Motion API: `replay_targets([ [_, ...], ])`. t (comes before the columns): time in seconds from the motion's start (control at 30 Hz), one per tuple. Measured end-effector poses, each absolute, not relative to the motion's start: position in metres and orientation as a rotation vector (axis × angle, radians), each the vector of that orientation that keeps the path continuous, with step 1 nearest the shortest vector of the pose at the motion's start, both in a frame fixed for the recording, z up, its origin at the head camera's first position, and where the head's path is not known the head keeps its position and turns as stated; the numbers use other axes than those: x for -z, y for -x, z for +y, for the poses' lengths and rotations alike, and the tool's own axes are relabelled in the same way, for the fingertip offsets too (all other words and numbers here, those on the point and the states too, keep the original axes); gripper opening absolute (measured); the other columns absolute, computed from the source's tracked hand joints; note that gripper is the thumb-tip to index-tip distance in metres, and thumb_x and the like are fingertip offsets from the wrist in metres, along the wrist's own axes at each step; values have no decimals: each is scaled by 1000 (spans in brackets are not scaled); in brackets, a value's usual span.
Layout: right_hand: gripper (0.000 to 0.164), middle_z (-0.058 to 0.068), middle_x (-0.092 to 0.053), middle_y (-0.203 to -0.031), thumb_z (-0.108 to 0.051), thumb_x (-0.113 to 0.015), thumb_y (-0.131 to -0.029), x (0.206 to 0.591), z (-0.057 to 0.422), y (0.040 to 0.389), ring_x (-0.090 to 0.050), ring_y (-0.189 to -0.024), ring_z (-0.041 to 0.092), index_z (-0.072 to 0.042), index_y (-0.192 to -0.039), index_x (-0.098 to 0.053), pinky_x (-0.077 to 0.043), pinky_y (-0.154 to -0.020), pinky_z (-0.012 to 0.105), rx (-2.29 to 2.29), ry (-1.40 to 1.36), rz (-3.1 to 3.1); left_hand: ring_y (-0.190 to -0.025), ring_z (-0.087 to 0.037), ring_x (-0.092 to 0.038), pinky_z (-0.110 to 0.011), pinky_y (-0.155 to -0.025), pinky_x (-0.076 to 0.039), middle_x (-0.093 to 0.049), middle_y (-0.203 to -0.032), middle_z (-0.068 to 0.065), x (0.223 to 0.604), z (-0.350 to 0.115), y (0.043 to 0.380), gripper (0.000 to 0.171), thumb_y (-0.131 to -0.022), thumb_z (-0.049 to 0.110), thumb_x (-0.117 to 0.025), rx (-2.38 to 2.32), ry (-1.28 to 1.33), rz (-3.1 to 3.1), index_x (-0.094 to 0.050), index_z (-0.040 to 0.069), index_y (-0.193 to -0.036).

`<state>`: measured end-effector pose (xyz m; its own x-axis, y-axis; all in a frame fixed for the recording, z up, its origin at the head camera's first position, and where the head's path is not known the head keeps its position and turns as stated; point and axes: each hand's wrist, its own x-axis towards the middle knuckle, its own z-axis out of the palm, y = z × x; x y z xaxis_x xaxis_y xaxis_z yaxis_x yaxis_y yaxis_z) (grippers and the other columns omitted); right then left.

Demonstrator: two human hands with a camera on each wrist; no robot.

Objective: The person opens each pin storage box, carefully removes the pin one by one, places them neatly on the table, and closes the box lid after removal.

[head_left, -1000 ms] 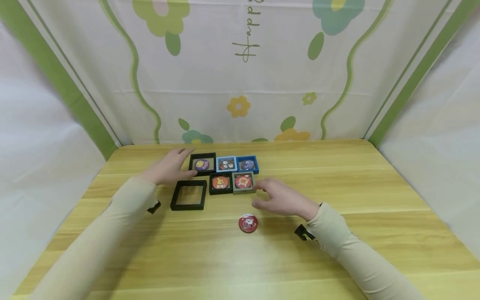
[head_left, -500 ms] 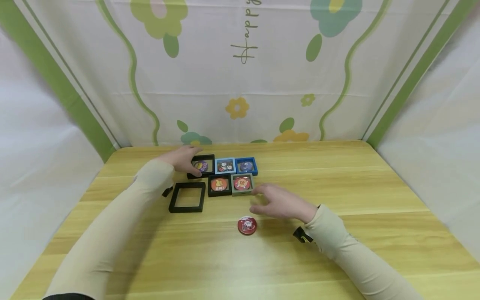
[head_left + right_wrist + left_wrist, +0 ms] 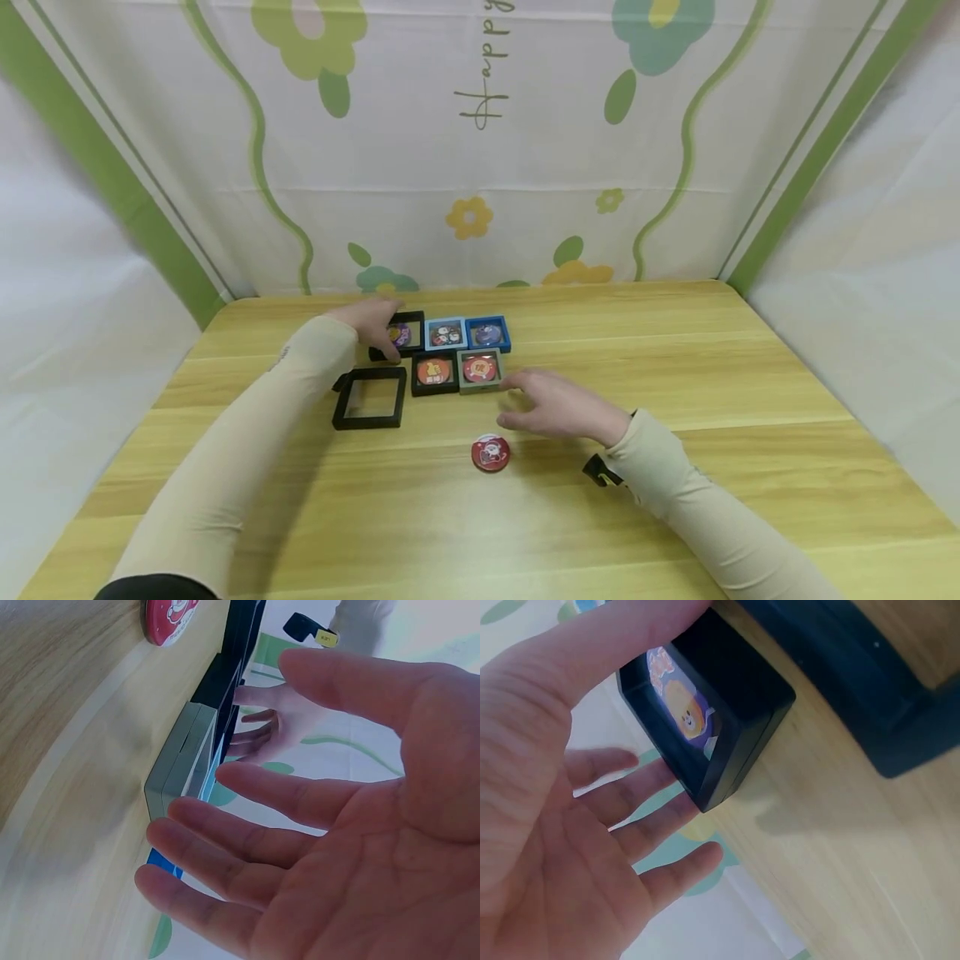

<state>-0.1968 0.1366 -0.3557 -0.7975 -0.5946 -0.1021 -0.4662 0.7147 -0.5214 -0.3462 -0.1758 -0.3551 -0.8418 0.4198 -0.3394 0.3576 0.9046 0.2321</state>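
My left hand [image 3: 370, 323] spans a black display frame [image 3: 414, 317] at the back left, thumb on its near edge and fingers on its far edge. Inside that frame is a purple badge [image 3: 681, 712] with a yellow cartoon face. My right hand [image 3: 558, 404] hovers with loosely bent fingers beside the grey frame [image 3: 480, 385], which encloses a red badge [image 3: 478, 368]; it holds nothing. Just in front of the right fingers, a loose red Santa badge [image 3: 491, 452] lies on the table.
A larger black frame [image 3: 367, 422] with a see-through middle lies before the left hand. Light blue [image 3: 446, 345], blue [image 3: 489, 347] and small black [image 3: 434, 389] frames, each with a badge, sit close together. A flowered cloth [image 3: 420, 150] hangs behind the wooden table [image 3: 660, 350].
My left hand has moved right onto the back-left black frame and closed thumb and fingers about it. The right hand has hardly moved. The whole view has shifted slightly.
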Motion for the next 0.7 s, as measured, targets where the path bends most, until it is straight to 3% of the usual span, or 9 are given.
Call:
replay_targets([
  [0.2, 53, 16, -57, -132, -29, -70, -93, 356, 136, 196, -51, -124, 30, 4, -132, -56, -39, -104, 45, 707, 831, 2654, -138, -46, -26, -55, -109, -27, -23, -153, -31, 356, -174, 345, 111, -75, 25, -88, -196, -564, 2672, -16, -8, -153],
  [0.5, 52, 16, -58, -131, -28, -70, -93, 357, 136, 196, -52, -123, 31, 5, -130, -57, -39, -104, 46, 712, 848, 2659, -134, -45, -36, -55, -106, -33, -32, -150, -29, 360, -179, 348, 120, -69, 30, -91, -258, -571, 2731, -13, -5, -154],
  [0.7, 50, 17, -59, -129, -27, -70, -93, 357, 136, 196, -53, -122, 32, 6, -129, -58, -40, -103, 46, 718, 849, 2662, -134, -45, -36, -57, -106, -33, -33, -150, -28, 360, -182, 348, 119, -69, 33, -90, -222, -592, 2761, -16, -4, -154],
])
